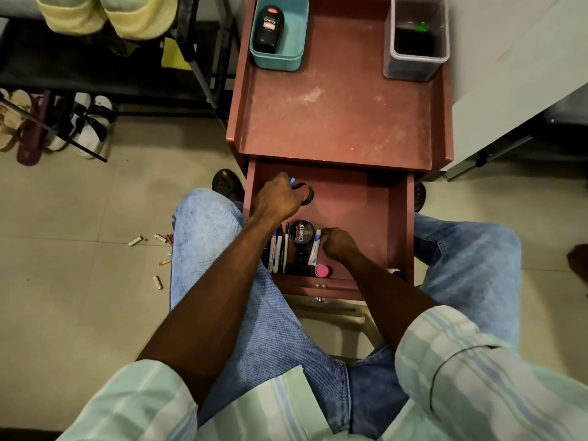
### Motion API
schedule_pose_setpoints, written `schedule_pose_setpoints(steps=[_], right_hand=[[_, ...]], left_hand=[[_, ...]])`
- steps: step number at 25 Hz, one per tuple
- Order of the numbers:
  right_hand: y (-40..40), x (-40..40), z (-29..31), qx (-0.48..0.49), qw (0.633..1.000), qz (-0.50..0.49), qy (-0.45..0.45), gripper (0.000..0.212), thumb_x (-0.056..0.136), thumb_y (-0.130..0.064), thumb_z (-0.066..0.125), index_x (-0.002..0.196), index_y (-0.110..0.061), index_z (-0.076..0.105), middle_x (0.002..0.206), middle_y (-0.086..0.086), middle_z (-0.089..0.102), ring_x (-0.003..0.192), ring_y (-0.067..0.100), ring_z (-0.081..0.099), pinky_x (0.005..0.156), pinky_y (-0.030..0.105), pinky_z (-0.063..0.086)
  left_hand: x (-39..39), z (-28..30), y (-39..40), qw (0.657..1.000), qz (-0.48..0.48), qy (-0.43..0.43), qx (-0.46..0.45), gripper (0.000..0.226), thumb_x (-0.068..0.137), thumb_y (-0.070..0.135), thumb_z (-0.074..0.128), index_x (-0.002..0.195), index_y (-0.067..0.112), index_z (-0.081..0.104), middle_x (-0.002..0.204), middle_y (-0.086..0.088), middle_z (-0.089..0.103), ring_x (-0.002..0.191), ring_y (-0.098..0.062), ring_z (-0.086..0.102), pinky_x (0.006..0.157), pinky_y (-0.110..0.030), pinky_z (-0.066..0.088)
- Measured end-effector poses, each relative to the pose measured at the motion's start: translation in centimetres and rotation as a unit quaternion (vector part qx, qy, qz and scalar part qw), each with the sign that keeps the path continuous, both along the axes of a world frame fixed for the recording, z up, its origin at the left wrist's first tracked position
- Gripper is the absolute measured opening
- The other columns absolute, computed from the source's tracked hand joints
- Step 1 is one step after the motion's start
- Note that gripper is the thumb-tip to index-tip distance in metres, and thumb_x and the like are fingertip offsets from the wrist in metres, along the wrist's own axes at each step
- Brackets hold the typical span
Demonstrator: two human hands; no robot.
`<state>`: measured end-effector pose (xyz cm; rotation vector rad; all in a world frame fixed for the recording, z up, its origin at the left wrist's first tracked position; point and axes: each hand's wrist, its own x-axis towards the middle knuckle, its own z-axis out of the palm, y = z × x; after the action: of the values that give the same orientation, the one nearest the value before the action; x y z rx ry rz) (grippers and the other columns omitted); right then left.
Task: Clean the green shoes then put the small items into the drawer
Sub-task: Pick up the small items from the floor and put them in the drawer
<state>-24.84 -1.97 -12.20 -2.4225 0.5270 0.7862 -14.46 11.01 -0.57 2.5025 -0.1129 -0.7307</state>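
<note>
The open drawer [356, 198] of the red-brown cabinet sits between my knees. My left hand [276, 200] is at the drawer's back left and grips a small black ring-shaped item [307, 194] with a blue tip showing above the fingers. My right hand [339, 243] has curled fingers and pinches the top of a white and blue tube [315, 248]. Beside the tube lie a round Cherry polish tin [300, 232], several pens [276, 249] and a pink-capped item [322, 270]. The green shoes [108, 14] hang at the top left on a rack.
On the cabinet top [337, 119] stand a teal tub [280, 33] holding a black polish bottle and a clear box [415, 36] with dark contents. Small cylindrical bits [149, 246] litter the floor at left. Sandals [54, 125] sit under the black rack.
</note>
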Motion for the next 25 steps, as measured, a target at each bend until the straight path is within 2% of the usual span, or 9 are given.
schedule_pose_setpoints(steps=[3,6,8,10,14,17,20,23,25], right_hand=[[-1.0,1.0,0.8,0.036,0.993,-0.116,-0.008,0.027,0.089,-0.015,0.051,0.109,-0.009,0.067,0.107,0.015,0.069,0.096,0.031,0.066,0.083,0.035,0.054],[-1.3,3.8,4.6,0.245,0.912,-0.326,-0.046,0.015,0.092,-0.020,0.057,0.095,-0.008,0.066,0.071,0.009,0.065,0.054,0.018,0.061,0.051,0.023,0.050],[-1.5,5.1,7.9,0.318,0.886,-0.327,-0.090,0.027,0.095,-0.027,0.061,0.098,-0.001,0.066,0.065,0.007,0.062,0.049,0.016,0.056,0.045,0.021,0.045],[-1.7,5.4,10.5,0.354,0.890,-0.269,-0.101,0.038,0.093,-0.038,0.063,0.098,0.000,0.067,0.067,0.008,0.063,0.051,0.016,0.058,0.048,0.024,0.047],[-1.7,3.9,11.8,0.322,0.922,-0.186,-0.103,0.019,0.092,-0.020,0.066,0.094,-0.002,0.066,0.069,0.013,0.062,0.051,0.018,0.058,0.046,0.023,0.048],[-1.9,2.9,11.1,0.311,0.923,-0.206,-0.097,0.016,0.092,-0.014,0.064,0.082,-0.001,0.064,0.065,0.014,0.063,0.047,0.016,0.058,0.045,0.023,0.048],[-3.1,1.7,9.1,0.264,0.937,-0.221,-0.052,0.017,0.092,-0.011,0.063,0.079,0.000,0.063,0.065,0.015,0.064,0.045,0.016,0.058,0.047,0.026,0.050],[-4.6,-0.5,6.1,0.170,0.969,-0.178,0.016,0.016,0.088,-0.008,0.065,0.072,-0.008,0.063,0.060,0.006,0.062,0.043,0.012,0.057,0.041,0.021,0.046],[-5.3,-2.2,3.6,0.105,0.983,-0.123,0.085,0.012,0.086,-0.010,0.069,0.076,-0.006,0.063,0.070,0.008,0.063,0.054,0.018,0.061,0.041,0.023,0.046]], left_hand=[[0.0,0.0,0.3,1.000,-0.001,0.000,0.001,0.028,0.089,0.017,0.056,0.116,0.009,0.054,0.091,-0.008,0.069,0.081,-0.023,0.067,0.064,-0.034,0.051],[-0.2,0.1,0.8,1.000,0.015,-0.013,-0.002,0.027,0.088,0.020,0.060,0.111,0.007,0.056,0.090,-0.009,0.070,0.081,-0.024,0.067,0.056,-0.029,0.044],[-0.5,0.3,1.0,0.999,0.028,-0.025,-0.005,0.027,0.087,0.022,0.062,0.108,0.007,0.056,0.088,-0.010,0.070,0.079,-0.024,0.067,0.055,-0.028,0.042],[-0.8,0.4,1.0,0.999,0.032,-0.034,-0.008,0.026,0.086,0.023,0.063,0.105,0.007,0.056,0.086,-0.009,0.070,0.076,-0.023,0.067,0.053,-0.027,0.041],[-1.7,0.2,0.4,0.999,0.011,-0.013,-0.032,0.022,0.086,0.019,0.064,0.104,0.007,0.057,0.078,-0.006,0.070,0.060,-0.014,0.062,0.049,-0.025,0.041],[-2.1,-0.4,0.1,0.998,-0.009,0.011,-0.056,0.021,0.087,0.028,0.068,0.091,0.010,0.058,0.074,-0.006,0.067,0.057,-0.017,0.054,0.052,-0.026,0.041],[-1.9,-0.9,0.0,0.997,-0.003,0.023,-0.074,0.034,0.089,0.042,0.064,0.074,0.012,0.059,0.067,-0.007,0.057,0.050,-0.016,0.041,0.052,-0.026,0.037],[-1.4,-1.3,-0.1,0.998,-0.002,0.010,-0.058,0.044,0.098,0.040,0.050,0.078,0.003,0.063,0.072,-0.012,0.063,0.060,-0.025,0.055,0.069,-0.034,0.050],[-1.0,-1.4,-0.2,0.999,-0.002,0.001,-0.045,0.043,0.099,0.037,0.045,0.090,0.000,0.065,0.083,-0.014,0.070,0.076,-0.030,0.066,0.080,-0.039,0.054]])
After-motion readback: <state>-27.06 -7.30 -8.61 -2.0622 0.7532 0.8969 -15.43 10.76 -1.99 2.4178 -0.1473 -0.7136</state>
